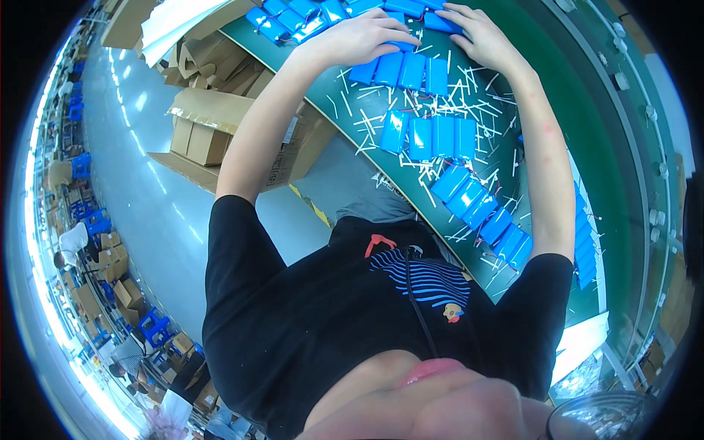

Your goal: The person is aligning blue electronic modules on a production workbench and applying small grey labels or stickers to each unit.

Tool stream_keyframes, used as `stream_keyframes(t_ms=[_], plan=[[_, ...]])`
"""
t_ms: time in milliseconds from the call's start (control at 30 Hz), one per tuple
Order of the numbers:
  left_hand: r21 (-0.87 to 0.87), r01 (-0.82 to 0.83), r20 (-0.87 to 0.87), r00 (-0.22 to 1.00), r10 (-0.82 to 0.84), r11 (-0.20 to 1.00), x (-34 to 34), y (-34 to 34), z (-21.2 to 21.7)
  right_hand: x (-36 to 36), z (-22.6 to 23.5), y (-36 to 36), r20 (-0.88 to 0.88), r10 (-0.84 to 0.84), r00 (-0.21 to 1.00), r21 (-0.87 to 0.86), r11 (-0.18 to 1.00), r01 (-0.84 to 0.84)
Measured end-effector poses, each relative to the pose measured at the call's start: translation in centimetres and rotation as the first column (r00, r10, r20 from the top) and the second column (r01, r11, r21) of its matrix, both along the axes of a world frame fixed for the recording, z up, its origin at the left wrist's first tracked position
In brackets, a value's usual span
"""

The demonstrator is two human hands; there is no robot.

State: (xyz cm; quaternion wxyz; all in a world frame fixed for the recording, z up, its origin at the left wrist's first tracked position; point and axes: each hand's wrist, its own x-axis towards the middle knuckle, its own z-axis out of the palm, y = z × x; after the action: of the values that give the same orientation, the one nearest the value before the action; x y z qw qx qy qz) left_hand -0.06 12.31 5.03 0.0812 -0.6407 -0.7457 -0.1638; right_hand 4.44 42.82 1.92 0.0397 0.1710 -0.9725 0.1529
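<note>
Blue shrink-wrapped battery packs lie in rows on a green table (345,121). At the far end, my left hand (359,37) reaches over the packs with its fingers stretched out, their tips by a blue battery pack (400,47). My right hand (484,40) is to its right, fingers spread, the tips touching another blue battery pack (440,23). Just nearer than my hands is a row of packs (412,71). A second row (443,138) and a slanting row (467,198) follow toward my body. Thin red wires show at some packs.
Many thin white strips (469,99) are scattered among the packs. More blue packs (584,242) stand right of my right forearm. Open cardboard boxes (202,136) are left of the table, with white sheets (172,29) above. People and workbenches line the far left.
</note>
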Motion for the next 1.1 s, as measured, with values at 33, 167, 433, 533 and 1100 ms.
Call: stream_keyframes(t_ms=[33,167,433,533,1100], plan=[[0.005,0.089,0.096,0.991,-0.089,0.996,-0.7,0.7,-0.4,-0.3,-0.2,0.2,0.076,0.018,0.997,-0.027,1.000,-0.016],[0.211,0.065,0.691,0.695,-0.196,0.975,-0.4,2.4,-3.2,0.5,1.2,-2.1,-0.218,0.102,0.971,-0.068,0.991,-0.119],[-0.043,-0.161,0.411,0.897,0.164,0.986,1.7,1.4,2.1,7.1,5.0,-4.6,0.021,-0.150,0.988,0.104,0.984,0.147],[-0.096,-0.571,0.620,0.607,0.498,0.815,6.3,1.2,8.6,9.8,4.6,-3.5,-0.066,-0.165,0.984,-0.071,0.984,0.161],[0.219,-0.423,-0.012,0.900,0.436,0.879,7.9,-5.3,0.5,13.2,4.5,-8.3,-0.403,-0.095,0.910,0.040,0.992,0.121]])
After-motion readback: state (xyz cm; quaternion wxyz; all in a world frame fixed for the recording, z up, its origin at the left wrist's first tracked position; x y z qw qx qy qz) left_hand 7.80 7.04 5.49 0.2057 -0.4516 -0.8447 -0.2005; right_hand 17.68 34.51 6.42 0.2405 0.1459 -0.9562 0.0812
